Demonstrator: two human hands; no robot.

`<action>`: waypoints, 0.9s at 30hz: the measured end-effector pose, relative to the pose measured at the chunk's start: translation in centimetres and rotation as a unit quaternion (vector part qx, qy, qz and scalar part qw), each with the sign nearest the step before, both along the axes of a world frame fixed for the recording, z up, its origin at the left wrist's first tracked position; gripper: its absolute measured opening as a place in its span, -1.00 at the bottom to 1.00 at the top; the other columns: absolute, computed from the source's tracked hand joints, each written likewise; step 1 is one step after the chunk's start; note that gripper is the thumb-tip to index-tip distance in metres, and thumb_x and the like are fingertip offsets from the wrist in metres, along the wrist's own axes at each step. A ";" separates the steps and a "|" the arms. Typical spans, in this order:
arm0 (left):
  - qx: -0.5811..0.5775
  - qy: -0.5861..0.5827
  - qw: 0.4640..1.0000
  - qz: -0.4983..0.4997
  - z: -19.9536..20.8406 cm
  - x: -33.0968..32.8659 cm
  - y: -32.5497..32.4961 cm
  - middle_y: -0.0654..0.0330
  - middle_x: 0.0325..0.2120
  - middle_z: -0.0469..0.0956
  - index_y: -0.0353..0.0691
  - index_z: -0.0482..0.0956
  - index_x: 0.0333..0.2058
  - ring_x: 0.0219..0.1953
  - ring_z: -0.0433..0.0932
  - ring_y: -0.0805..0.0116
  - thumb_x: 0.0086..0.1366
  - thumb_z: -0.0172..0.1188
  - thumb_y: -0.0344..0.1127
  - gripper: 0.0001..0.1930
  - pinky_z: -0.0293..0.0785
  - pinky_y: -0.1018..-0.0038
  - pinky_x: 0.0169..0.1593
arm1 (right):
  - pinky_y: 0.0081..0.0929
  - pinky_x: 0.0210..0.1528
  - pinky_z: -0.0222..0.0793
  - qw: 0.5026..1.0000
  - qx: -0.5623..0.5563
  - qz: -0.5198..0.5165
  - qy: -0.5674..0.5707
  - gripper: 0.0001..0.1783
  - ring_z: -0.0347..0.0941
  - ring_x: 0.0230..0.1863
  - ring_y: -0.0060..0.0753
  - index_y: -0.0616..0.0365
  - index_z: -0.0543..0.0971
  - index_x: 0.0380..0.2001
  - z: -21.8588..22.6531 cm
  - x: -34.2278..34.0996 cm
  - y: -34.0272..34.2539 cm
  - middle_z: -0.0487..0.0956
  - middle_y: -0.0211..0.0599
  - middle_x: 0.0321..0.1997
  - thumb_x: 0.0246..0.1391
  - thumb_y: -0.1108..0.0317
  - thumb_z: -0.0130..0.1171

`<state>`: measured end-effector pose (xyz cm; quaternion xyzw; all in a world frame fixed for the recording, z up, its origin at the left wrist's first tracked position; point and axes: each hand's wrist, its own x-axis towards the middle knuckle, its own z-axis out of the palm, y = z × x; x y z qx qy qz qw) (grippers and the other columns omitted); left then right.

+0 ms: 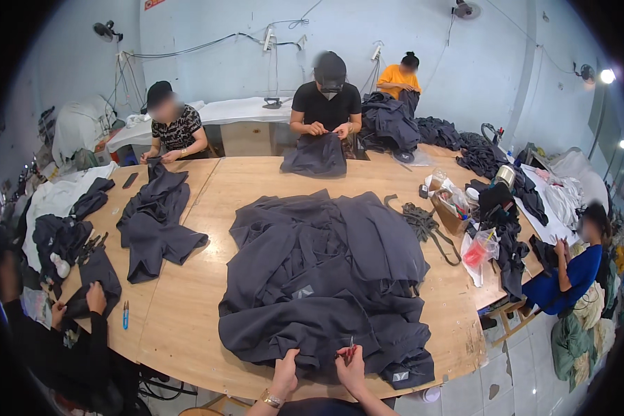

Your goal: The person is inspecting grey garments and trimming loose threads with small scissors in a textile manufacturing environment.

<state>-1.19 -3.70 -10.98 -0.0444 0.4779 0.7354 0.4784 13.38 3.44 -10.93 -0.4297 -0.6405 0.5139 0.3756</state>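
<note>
A large heap of dark grey garments lies on the wooden table right in front of me. At its near edge, my left hand is closed on a fold of dark cloth, a watch-like band on that wrist. A short way to the right, my right hand is closed around small red-handled thread snips, with the metal tip pointing up over the cloth. The fingers hide most of the snips. Near that hand, a pale patch shows on a garment corner hanging at the table edge.
Blue-handled snips and a dark phone lie on the table's left part. Several co-workers handle dark cloth around the table. Right of the heap are dark straps, a cardboard box and a plastic bag with red contents.
</note>
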 end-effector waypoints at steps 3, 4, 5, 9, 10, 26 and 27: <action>0.019 -0.094 0.995 -0.016 0.1 -0.5 -0.1 0.18 -0.14 0.48 -0.31 0.39 -0.09 -0.11 0.48 0.34 0.15 0.13 -0.41 -0.67 0.45 0.38 -0.05 | -0.69 -0.35 0.27 1.000 -0.011 -0.025 0.009 -0.80 0.32 -0.44 -0.68 0.21 0.27 -0.34 0.4 0.2 0.4 0.41 -0.40 -0.43 -0.01 0.60 0.06; 0.048 -0.163 0.985 -0.031 0.2 -0.6 0.0 0.18 -0.13 0.49 -0.31 0.39 -0.07 -0.10 0.49 0.32 0.17 0.13 -0.38 -0.67 0.46 0.35 -0.03 | -0.69 -0.36 0.27 1.000 -0.013 -0.025 0.014 -0.79 0.32 -0.44 -0.68 0.21 0.27 -0.34 0.6 0.0 0.6 0.41 -0.40 -0.43 -0.02 0.61 0.07; 0.045 -0.162 0.985 -0.034 0.4 -0.5 0.0 0.18 -0.13 0.49 -0.31 0.39 -0.07 -0.10 0.49 0.32 0.17 0.13 -0.38 -0.67 0.46 0.35 -0.03 | -0.69 -0.36 0.27 0.999 -0.016 -0.026 0.019 -0.79 0.32 -0.44 -0.69 0.21 0.27 -0.34 0.6 0.0 0.5 0.41 -0.40 -0.43 -0.02 0.61 0.07; 0.051 -0.173 0.982 -0.056 2.9 1.3 0.0 0.14 -0.10 0.49 -0.31 0.41 -0.07 -0.07 0.50 0.27 0.23 0.14 -0.30 -0.68 0.45 0.32 0.04 | -0.70 -0.37 0.27 0.999 -0.016 -0.026 0.019 -0.79 0.31 -0.45 -0.69 0.21 0.27 -0.34 0.6 0.2 0.2 0.41 -0.41 -0.44 -0.01 0.61 0.07; 0.036 -0.127 0.990 -0.049 3.4 1.8 -0.2 0.16 -0.10 0.50 -0.31 0.42 -0.07 -0.08 0.50 0.28 0.23 0.16 -0.29 -0.66 0.45 0.31 0.03 | -0.70 -0.37 0.27 0.999 -0.018 -0.025 0.019 -0.79 0.31 -0.45 -0.69 0.21 0.27 -0.34 0.6 0.2 -0.1 0.41 -0.41 -0.44 -0.01 0.61 0.07; 0.248 -0.115 0.954 -0.121 11.6 -1.4 -0.6 0.14 0.13 0.29 -0.25 0.20 0.16 0.15 0.30 0.21 0.33 -0.26 0.21 -0.33 0.26 0.28 0.19 | -0.71 -0.26 0.28 0.978 0.061 0.001 0.200 -0.74 0.33 -0.33 -0.63 0.15 0.16 -0.44 8.7 -1.3 2.0 0.42 -0.29 -0.31 0.08 0.63 0.02; 0.262 -0.137 0.948 -0.118 11.1 -1.4 -0.8 0.11 0.15 0.27 -0.26 0.17 0.18 0.17 0.29 0.18 0.33 -0.27 0.21 -0.32 0.22 0.25 0.22 | -0.71 -0.26 0.28 0.979 0.056 -0.001 0.198 -0.74 0.33 -0.33 -0.63 0.15 0.16 -0.44 8.9 -1.3 1.6 0.42 -0.29 -0.31 0.08 0.63 0.02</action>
